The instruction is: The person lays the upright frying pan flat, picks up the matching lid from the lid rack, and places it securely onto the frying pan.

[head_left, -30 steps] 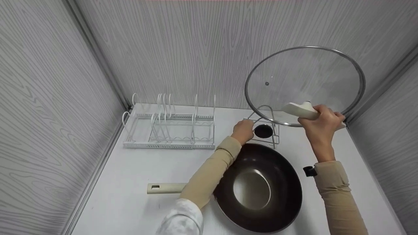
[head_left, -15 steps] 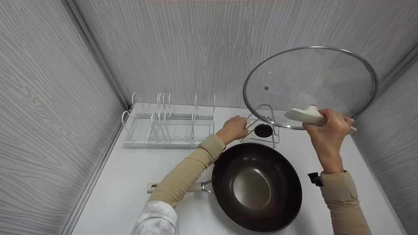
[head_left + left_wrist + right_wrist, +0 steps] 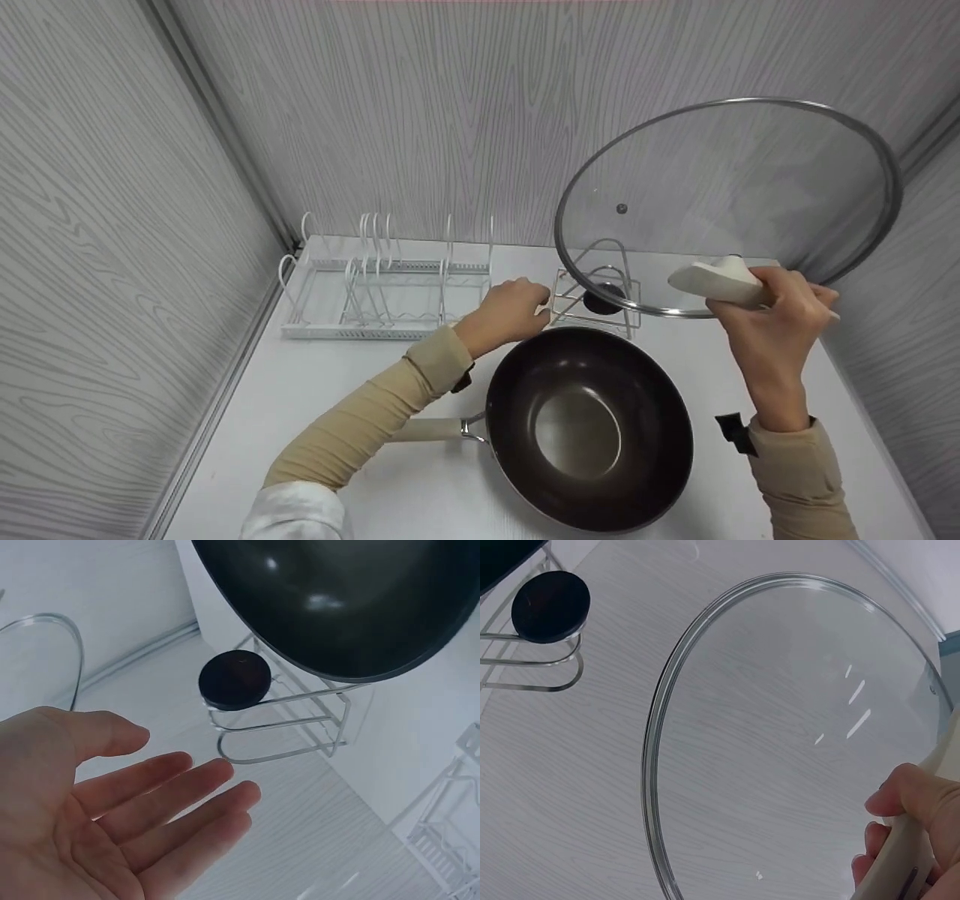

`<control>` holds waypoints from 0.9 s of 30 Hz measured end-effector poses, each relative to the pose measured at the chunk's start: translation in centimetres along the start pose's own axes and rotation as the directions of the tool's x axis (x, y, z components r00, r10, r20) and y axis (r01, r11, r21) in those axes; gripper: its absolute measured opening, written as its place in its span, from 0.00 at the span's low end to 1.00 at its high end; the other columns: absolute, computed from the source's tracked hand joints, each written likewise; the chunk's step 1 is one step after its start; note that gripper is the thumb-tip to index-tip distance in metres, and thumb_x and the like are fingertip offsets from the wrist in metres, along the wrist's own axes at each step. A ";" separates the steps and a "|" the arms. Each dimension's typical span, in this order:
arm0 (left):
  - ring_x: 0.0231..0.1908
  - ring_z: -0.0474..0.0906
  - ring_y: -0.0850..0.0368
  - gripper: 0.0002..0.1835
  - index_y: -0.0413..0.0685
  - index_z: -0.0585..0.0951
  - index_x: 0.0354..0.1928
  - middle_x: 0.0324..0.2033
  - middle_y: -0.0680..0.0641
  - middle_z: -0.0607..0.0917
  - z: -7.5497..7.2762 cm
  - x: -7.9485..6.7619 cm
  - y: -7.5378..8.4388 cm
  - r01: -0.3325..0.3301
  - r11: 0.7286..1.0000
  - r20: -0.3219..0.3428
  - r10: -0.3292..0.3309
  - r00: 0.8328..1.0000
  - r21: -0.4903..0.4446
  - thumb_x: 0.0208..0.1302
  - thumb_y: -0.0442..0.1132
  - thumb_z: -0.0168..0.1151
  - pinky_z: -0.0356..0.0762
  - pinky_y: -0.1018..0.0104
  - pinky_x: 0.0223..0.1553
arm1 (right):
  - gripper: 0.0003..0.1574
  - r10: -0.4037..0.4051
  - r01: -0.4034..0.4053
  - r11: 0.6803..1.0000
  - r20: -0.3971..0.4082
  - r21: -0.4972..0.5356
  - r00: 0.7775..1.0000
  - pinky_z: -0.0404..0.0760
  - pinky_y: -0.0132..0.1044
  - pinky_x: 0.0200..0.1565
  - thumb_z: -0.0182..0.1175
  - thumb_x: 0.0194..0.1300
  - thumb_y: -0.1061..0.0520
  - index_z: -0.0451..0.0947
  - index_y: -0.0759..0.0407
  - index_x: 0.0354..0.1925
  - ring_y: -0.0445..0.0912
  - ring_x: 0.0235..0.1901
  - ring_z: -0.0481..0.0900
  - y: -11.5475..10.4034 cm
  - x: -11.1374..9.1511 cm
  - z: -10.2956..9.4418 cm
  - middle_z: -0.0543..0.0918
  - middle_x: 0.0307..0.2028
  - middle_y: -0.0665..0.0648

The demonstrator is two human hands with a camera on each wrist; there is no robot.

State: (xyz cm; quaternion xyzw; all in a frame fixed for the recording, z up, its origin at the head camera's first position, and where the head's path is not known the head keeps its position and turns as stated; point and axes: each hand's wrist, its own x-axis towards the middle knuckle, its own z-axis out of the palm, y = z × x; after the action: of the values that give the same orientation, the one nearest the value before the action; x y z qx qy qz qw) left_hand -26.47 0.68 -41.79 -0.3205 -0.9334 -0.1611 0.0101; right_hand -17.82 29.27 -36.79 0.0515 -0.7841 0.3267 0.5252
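Note:
My right hand [image 3: 776, 319] grips the cream handle [image 3: 709, 283] of a large glass lid [image 3: 739, 180], which is tilted up off the table at the back right. A steel rim runs round the glass. My left hand [image 3: 510, 311] holds nothing; its fingers are loosely extended in the left wrist view, close to a small wire lid stand [image 3: 337, 722]. On that stand is a round black disc [image 3: 235, 680]. A dark wok [image 3: 581, 502] lies just in front of the stand, its pale handle [image 3: 427, 430] pointing left and partly hidden by my left sleeve.
An extendable white rack [image 3: 390, 335] with upright wire dividers stands at the back left. Wood-patterned grey panels [image 3: 465, 135] enclose the white table [image 3: 420, 495] at the back and on both sides.
My left hand has moved left, off the wire stand, and its fingers have loosened. My right hand has carried the lid right and slightly toward me.

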 end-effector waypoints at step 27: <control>0.34 0.84 0.42 0.22 0.43 0.78 0.58 0.42 0.40 0.86 3.1 -16.6 -2.9 0.114 0.993 -0.315 -0.113 0.942 -0.014 0.63 0.42 0.65 0.82 0.51 0.29 | 0.09 -0.049 0.052 0.993 -0.025 0.108 0.998 0.56 0.31 0.45 0.66 0.42 0.64 0.80 0.72 0.22 0.25 0.27 0.69 -5.7 -2.4 -2.7 0.80 0.20 0.66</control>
State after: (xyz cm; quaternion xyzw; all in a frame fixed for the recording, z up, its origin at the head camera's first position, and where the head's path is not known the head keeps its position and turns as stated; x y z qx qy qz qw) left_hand -14.77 -10.35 -47.60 -0.2364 -0.9371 -0.2083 0.1503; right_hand -12.26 25.72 -35.60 0.0961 -0.7575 0.3561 0.5386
